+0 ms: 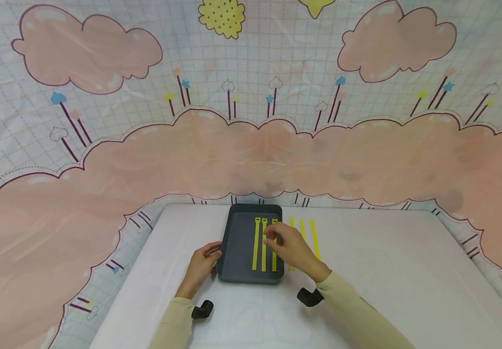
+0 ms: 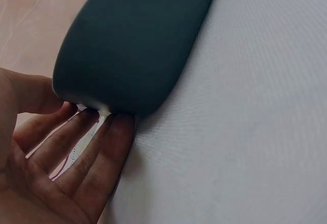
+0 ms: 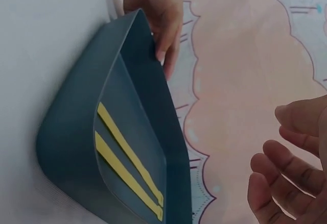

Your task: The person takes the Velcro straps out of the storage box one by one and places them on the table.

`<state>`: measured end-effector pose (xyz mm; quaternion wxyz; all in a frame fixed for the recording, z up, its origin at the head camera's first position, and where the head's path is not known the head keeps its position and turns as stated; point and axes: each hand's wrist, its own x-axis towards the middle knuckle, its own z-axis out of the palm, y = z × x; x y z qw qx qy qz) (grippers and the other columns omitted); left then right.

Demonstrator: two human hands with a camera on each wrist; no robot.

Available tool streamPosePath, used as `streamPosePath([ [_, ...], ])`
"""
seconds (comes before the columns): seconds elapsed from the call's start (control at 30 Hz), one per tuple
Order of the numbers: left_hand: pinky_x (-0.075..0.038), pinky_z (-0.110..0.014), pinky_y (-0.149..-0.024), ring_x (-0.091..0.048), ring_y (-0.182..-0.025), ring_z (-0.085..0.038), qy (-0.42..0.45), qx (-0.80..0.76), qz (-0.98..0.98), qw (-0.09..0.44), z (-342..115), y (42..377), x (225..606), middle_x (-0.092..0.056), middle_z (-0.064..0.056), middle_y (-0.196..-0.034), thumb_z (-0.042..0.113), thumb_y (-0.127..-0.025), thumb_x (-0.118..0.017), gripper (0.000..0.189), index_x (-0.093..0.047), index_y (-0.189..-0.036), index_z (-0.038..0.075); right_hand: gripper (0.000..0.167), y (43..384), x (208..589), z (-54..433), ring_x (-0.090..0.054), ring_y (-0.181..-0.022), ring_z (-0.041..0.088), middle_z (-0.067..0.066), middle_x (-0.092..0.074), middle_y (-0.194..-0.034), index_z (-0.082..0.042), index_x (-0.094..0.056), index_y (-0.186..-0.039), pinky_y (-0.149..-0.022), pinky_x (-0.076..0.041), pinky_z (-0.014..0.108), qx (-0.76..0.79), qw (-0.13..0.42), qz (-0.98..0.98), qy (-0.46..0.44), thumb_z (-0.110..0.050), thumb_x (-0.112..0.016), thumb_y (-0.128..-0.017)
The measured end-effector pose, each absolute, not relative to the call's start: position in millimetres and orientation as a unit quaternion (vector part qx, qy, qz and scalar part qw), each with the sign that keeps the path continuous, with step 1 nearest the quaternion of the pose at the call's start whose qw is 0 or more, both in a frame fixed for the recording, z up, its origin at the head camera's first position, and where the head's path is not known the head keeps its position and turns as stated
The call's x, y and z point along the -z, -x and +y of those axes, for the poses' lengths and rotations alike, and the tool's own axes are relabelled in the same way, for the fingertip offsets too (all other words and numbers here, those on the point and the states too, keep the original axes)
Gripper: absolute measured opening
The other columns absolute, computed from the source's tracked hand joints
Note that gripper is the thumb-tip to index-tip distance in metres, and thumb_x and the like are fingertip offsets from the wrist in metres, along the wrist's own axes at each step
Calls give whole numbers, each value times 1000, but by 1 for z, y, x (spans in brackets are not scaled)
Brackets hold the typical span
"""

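Observation:
A dark grey rectangular tray (image 1: 237, 242) lies on the white table. Inside its right half are three flat yellow straps (image 1: 256, 247), side by side, each with a small square head at the far end. My left hand (image 1: 202, 265) is at the tray's left side, its fairly straight fingers (image 2: 110, 152) against the outer wall and the thumb near the rim. Over the tray's right part hovers my right hand (image 1: 294, 248), fingers loosely bent, with nothing between thumb and fingertips (image 3: 259, 163). It partly hides the rightmost strap.
Three more yellow strips (image 1: 314, 237) lie on the table (image 1: 390, 271) just right of the tray, partly covered by my right hand and forearm. Black wrist mounts (image 1: 309, 297) sit on both sleeves. A patterned curtain (image 1: 277, 160) hangs behind the table.

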<state>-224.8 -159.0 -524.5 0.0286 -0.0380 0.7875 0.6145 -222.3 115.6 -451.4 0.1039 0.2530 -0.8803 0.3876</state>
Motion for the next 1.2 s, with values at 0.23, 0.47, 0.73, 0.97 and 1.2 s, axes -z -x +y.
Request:
streamPosePath([
  [0.23, -55, -30, -65, -61, -119, -35, 32, -617, 786, 35, -158, 225, 523, -60, -23, -135, 8, -97, -57, 39, -56, -135, 1, 21, 223, 456, 108, -53, -80, 9, 2, -66, -101, -12, -67, -109, -66, -46, 21, -342, 106, -890, -283, -20, -72, -90],
  [0.47, -54, -31, -65, -59, -120, -36, 39, -615, 787, 37, -158, 226, 523, -59, -24, -135, 7, -98, -56, 39, -55, -136, -1, 25, 225, 461, 102, -63, -99, 17, 0, -65, -113, -14, -67, -115, -84, -54, 33, -307, 102, -900, -293, -20, -71, -90],
  [0.73, -52, -26, -63, -64, -111, -27, 38, -616, 786, 34, -158, 223, 522, -62, -19, -134, 11, -97, -58, 37, -59, -134, 4, 25, 230, 468, 98, -64, -103, 17, 0, -65, -111, -18, -68, -113, -88, -54, 36, -270, 114, -902, -317, -19, -73, -89],
  [0.97, -52, -27, -63, -64, -108, -24, 39, -617, 785, 34, -159, 225, 525, -62, -19, -133, 11, -97, -58, 37, -59, -133, 5, 23, 234, 475, 96, -63, -105, 18, 0, -65, -112, -17, -68, -111, -87, -53, 36, -220, 127, -906, -338, -20, -74, -89],
  [1.2, -52, -27, -62, -64, -109, -27, 28, -620, 783, 32, -159, 223, 523, -62, -20, -133, 12, -97, -58, 38, -59, -134, 3, 25, 243, 480, 94, -59, -93, 15, 0, -62, -104, -15, -68, -110, -74, -52, 30, -161, 129, -907, -368, -20, -75, -87],
])
